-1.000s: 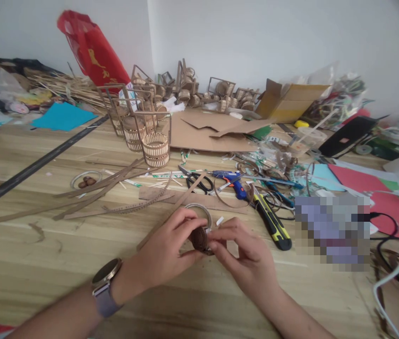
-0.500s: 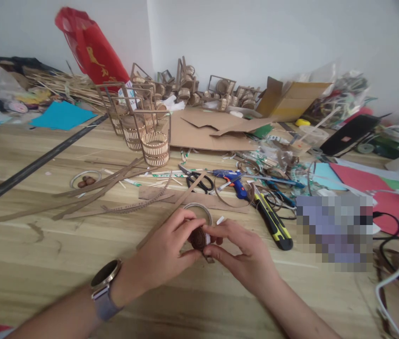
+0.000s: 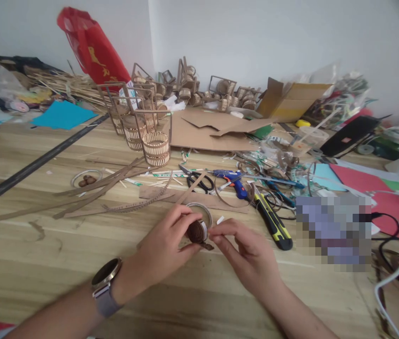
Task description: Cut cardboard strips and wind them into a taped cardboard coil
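My left hand (image 3: 164, 247), with a watch on its wrist, pinches a small brown rolled cardboard coil (image 3: 197, 232) between thumb and fingers. My right hand (image 3: 247, 252) is closed too, its fingertips pinched at the coil's right side, where a pale strip wraps it. Both hands hover just above the wooden table (image 3: 26, 263). A tape ring (image 3: 199, 209) lies right behind the coil.
Long cardboard strips (image 3: 90, 193) lie to the left. Scissors (image 3: 195, 179), a blue glue gun (image 3: 233, 181) and a yellow-black utility knife (image 3: 273, 223) lie behind my hands. Small woven baskets (image 3: 155, 148), flat cardboard (image 3: 206, 132) and a red bag (image 3: 91, 47) stand farther back.
The coil has been turned slightly in my fingers and lifted a little. My right fingertips shifted along its right side. Both hands stay in the same spot.
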The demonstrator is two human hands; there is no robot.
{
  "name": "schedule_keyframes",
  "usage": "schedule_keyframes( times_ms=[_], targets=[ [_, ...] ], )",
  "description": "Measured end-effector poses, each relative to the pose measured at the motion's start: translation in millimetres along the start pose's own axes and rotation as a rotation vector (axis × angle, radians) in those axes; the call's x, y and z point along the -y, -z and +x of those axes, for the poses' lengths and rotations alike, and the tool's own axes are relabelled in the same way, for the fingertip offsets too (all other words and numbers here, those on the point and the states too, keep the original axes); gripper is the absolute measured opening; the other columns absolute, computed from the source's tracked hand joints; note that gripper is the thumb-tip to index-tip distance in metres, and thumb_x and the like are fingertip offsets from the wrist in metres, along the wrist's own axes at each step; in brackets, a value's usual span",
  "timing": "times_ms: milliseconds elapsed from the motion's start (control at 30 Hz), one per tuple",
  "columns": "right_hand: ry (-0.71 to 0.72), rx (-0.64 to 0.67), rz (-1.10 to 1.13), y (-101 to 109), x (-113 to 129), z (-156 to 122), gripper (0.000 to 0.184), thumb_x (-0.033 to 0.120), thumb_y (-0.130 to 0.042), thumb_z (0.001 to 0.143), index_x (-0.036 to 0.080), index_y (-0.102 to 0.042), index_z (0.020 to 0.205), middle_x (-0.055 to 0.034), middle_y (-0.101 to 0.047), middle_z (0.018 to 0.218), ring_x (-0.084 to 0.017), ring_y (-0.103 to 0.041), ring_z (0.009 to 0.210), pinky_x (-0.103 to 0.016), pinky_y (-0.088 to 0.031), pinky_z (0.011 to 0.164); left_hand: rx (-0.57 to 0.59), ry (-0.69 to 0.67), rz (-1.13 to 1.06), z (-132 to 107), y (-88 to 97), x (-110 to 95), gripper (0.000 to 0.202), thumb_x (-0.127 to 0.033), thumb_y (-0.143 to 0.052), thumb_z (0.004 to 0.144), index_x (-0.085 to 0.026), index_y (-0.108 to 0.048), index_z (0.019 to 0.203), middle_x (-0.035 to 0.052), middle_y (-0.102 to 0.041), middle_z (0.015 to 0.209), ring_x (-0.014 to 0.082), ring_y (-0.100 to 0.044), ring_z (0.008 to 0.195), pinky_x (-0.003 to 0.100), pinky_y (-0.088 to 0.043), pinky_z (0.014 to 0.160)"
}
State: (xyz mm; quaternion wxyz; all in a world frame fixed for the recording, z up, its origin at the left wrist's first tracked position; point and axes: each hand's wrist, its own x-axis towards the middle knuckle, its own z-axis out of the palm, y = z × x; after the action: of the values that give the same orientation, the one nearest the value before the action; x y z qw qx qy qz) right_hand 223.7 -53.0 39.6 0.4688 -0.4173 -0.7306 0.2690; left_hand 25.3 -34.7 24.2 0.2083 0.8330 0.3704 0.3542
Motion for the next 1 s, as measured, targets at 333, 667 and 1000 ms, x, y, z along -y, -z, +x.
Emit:
schedule_keyframes(
  times_ms=[333, 667, 1000],
  targets=[
    [-0.074, -0.060, -0.223, -13, 4, -9, 0.011, 0.019, -0.063, 0.085, 0.024, -0.071, 0.080, -0.0012, -0.077, 0.072, -0.017, -0.071, 0.061, -0.024, -0.054, 0.056, -0.071, 0.031, 0.050, -2, -5.8, -2, 0.047, -0.004, -0.063, 0.079, -0.020, -0.052, 0.122, 0.0084, -0.056, 0.113, 0.0242, -0.061, 0.105, 0.040, -0.056, 0.090],
    [0.081, -0.051, -0.376, -14, 3, -8, 0.019, 0.019, -0.053, 0.095, 0.022, -0.067, 0.083, -0.0015, -0.077, 0.074, -0.016, -0.073, 0.065, -0.023, -0.054, 0.059, -0.114, 0.048, 0.106, -4, -11.5, -4, 0.045, -0.003, -0.065, 0.076, -0.017, -0.054, 0.118, 0.0087, -0.056, 0.108, 0.0248, -0.062, 0.098, 0.039, -0.058, 0.085],
    [0.146, -0.038, -0.405, -14, -4, -9, 0.019, 0.020, -0.051, 0.097, 0.021, -0.065, 0.086, -0.0023, -0.076, 0.074, -0.016, -0.073, 0.063, -0.023, -0.054, 0.058, -0.079, 0.032, 0.149, -2, -11.0, -5, 0.043, -0.002, -0.067, 0.075, -0.016, -0.055, 0.113, 0.0083, -0.057, 0.105, 0.0246, -0.064, 0.093, 0.039, -0.059, 0.080]
  ],
)
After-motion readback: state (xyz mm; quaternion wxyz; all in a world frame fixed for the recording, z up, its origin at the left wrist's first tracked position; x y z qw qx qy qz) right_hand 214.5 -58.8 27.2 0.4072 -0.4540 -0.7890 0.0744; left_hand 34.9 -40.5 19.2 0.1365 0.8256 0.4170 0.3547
